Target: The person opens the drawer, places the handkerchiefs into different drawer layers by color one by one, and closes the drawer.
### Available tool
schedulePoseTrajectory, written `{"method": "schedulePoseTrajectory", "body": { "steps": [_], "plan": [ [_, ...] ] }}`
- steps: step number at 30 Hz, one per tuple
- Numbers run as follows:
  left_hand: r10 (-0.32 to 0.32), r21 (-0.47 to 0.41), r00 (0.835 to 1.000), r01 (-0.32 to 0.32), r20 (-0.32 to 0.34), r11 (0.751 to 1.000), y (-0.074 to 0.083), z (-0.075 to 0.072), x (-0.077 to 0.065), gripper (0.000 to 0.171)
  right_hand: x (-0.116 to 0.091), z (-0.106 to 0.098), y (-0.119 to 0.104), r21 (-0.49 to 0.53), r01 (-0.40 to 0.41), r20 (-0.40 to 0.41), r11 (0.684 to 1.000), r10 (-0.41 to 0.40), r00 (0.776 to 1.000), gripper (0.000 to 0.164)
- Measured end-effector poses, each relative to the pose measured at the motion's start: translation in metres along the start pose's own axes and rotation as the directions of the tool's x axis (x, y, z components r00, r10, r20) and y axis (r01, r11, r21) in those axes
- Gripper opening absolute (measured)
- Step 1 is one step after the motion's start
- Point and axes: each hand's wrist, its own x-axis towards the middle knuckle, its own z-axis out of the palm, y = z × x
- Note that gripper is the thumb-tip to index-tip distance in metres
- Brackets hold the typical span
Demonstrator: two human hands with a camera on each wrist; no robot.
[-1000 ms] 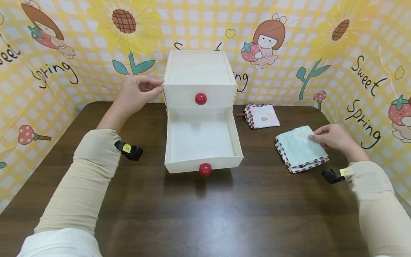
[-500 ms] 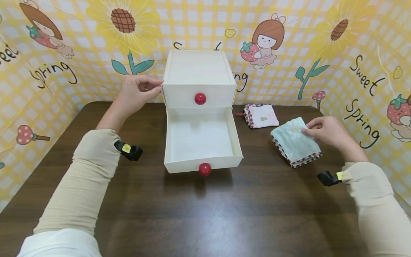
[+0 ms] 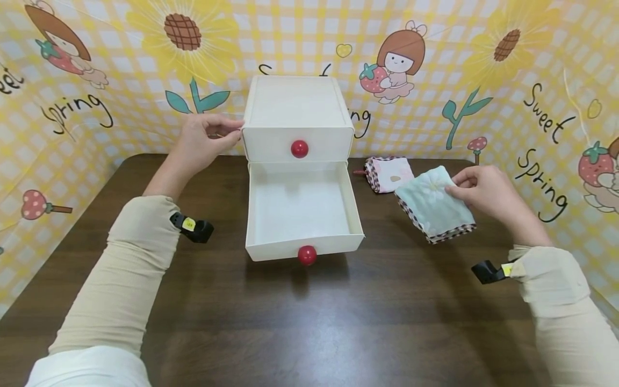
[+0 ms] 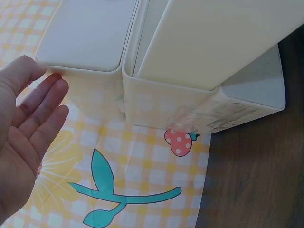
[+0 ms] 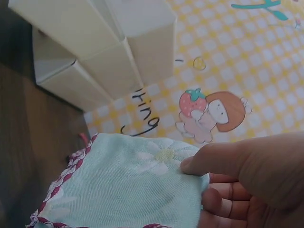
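Note:
A white drawer cabinet [image 3: 297, 102] with red ball knobs stands at the table's back. Its top drawer is closed; the drawer below it [image 3: 300, 215] is pulled out with nothing inside. My left hand [image 3: 205, 137] touches the cabinet's upper left corner; in the left wrist view its thumb lies at the edge and the other fingers extend along the side. My right hand [image 3: 488, 193] pinches a folded mint-green cloth [image 3: 435, 204] with a white flower and checkered edging, thumb on top, fingers underneath. The cloth hangs tilted over the table, right of the drawer.
A folded pink-and-white cloth [image 3: 389, 174] with checkered edging lies behind the green one, partly overlapped by it in the head view. The dark wooden table [image 3: 309, 328] is enclosed by yellow checkered fabric [image 3: 300, 32]. A further tier [image 4: 254, 85] shows below the pulled-out drawer.
My right hand has lifted the green cloth off the table and moved it left and towards the back. The left hand stays at the cabinet's corner.

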Motion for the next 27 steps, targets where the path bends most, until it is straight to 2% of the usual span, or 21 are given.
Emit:
{"method": "schedulePoseTrajectory", "body": {
  "steps": [13,20,27],
  "plan": [
    [0.006,-0.001,1.000,-0.006,-0.008,1.000,0.004,0.001,0.000,0.022,0.001,-0.009,-0.026,0.015,0.051,-0.044,0.999,-0.051,0.998,0.030],
    [0.010,0.014,1.000,-0.010,-0.004,1.000,0.001,0.000,0.001,0.022,0.004,-0.018,-0.042,0.012,0.112,-0.059,0.994,-0.111,0.992,0.027],
    [0.001,0.009,1.000,-0.001,0.000,1.000,0.000,0.000,0.001,0.023,0.006,-0.025,-0.059,0.018,0.129,-0.066,0.991,-0.128,0.990,0.028]
  ]
}}
